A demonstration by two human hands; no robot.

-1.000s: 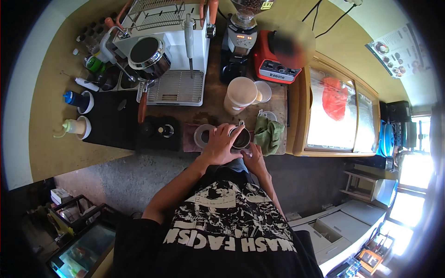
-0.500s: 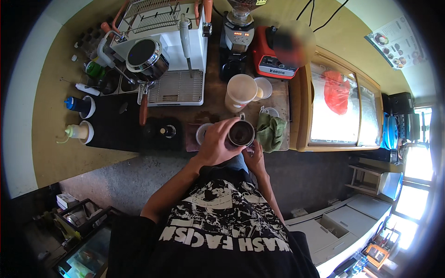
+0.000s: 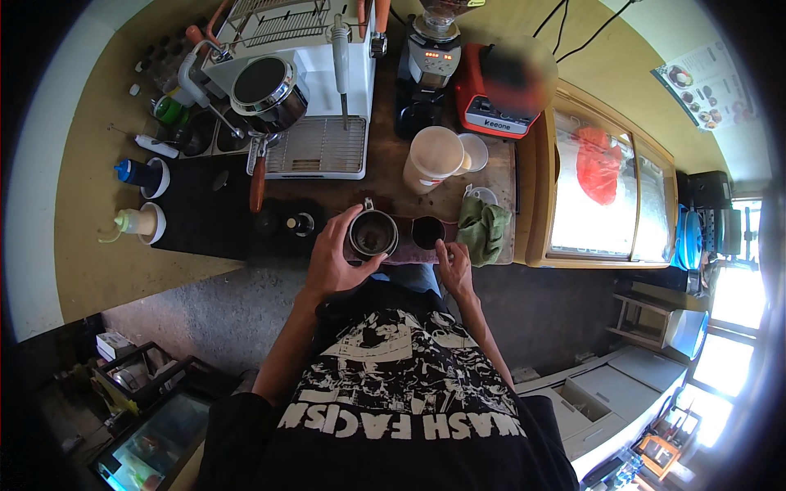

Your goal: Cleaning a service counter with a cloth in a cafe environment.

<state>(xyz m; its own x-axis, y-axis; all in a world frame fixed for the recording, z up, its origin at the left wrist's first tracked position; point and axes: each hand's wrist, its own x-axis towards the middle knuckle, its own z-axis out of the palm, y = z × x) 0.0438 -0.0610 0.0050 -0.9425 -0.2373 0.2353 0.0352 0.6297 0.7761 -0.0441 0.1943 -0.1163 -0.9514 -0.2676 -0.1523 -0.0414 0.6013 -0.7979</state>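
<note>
My left hand (image 3: 332, 255) curls around a round metal cup (image 3: 373, 235), its thumb at the near right side and its fingers along the left. The cup has a small handle on the far side and a dull brownish inside. Just right of it is a smaller dark cup (image 3: 427, 230) with a black inside, standing on a dark reddish cloth (image 3: 409, 252). My right hand (image 3: 455, 270) pinches the near right rim of this dark cup. Both cups are close to the counter's front edge, a small gap between them.
A green cloth (image 3: 481, 232) lies right of the dark cup. Behind stand a tall plastic container (image 3: 432, 159), a grinder (image 3: 426, 69) and a red blender base (image 3: 494, 119). An espresso machine (image 3: 318, 147) with a wooden-handled portafilter (image 3: 258, 184) is at back left; a dark bottle (image 3: 300, 224) stands nearer.
My left hand has carried the metal cup leftward, away from my right hand, and the dark cup now shows. The view has shifted slightly.
</note>
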